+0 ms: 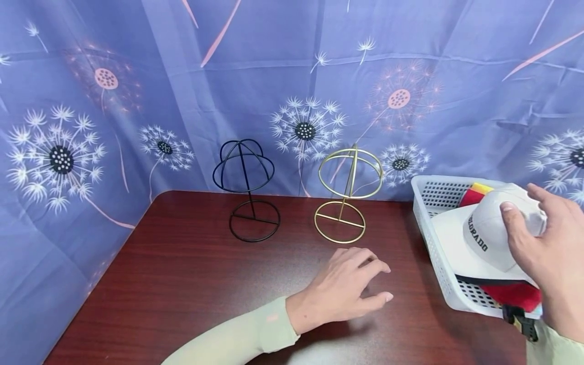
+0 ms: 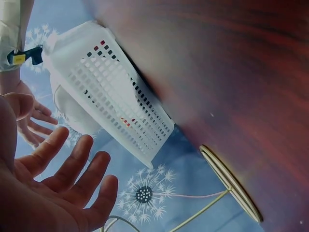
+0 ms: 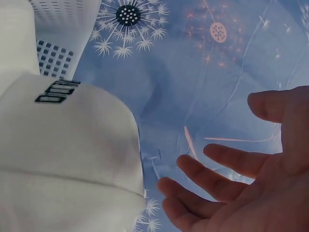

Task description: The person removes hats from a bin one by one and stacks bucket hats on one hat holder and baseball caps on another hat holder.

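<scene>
A white baseball cap [image 1: 490, 228] with dark "COLORADO" lettering lies on top of other items in a white plastic basket [image 1: 433, 253]. Over the cap's crown hovers my right hand [image 1: 547, 238], thumb spread from the fingers. In the right wrist view, a gap separates those fingers [image 3: 217, 169] from the cap [image 3: 72, 140]. My left hand [image 1: 342, 286] is held above the table, its fingers loosely bent around nothing. The left wrist view has the left palm [image 2: 58, 193] facing the basket's perforated side [image 2: 111, 87].
At the table's back edge stand a black wire hat stand [image 1: 246, 187] and a gold wire hat stand [image 1: 347, 197]. Red fabric [image 1: 513, 295] shows beneath the cap. A blue dandelion-print curtain [image 1: 228, 101] hangs behind the dark red wooden table [image 1: 182, 263].
</scene>
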### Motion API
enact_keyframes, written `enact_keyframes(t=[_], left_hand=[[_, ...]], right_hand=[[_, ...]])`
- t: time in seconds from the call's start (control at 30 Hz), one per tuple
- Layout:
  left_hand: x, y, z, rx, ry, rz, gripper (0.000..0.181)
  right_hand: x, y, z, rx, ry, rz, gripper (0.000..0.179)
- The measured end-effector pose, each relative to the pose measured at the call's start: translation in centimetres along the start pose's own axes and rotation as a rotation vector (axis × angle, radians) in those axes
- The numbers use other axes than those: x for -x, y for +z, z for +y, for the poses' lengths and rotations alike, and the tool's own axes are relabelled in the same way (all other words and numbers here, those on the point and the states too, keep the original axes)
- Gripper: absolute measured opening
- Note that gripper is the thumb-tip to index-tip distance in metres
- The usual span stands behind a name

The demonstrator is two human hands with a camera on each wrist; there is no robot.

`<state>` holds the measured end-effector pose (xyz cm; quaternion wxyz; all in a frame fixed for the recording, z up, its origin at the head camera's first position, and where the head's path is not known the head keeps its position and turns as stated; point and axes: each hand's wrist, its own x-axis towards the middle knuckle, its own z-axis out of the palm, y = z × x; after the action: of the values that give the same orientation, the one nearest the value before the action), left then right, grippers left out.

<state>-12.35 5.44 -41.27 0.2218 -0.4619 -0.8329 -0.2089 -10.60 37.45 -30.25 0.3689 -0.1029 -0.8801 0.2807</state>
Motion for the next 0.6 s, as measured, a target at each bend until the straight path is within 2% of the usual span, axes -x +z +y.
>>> enact_keyframes(t=[0.13, 0.3, 0.6], left_hand=[[-0.5, 0.4, 0.1, 0.007, 0.009, -0.014, 0.038], [-1.1, 1.0, 0.4, -0.031, 0.029, -0.02, 0.038], [-2.4, 1.8, 1.6, -0.036, 0.053, -0.026, 0.039]], right_hand=[[-0.5, -0.1, 0.5, 0.008, 0.028, -0.009, 0.055], [-0.7, 0.1, 1.2, 0.005, 0.066, 0.008, 0.055], [-1.3, 0.2, 2.5, -0.003, 0.113, 0.021, 0.056]])
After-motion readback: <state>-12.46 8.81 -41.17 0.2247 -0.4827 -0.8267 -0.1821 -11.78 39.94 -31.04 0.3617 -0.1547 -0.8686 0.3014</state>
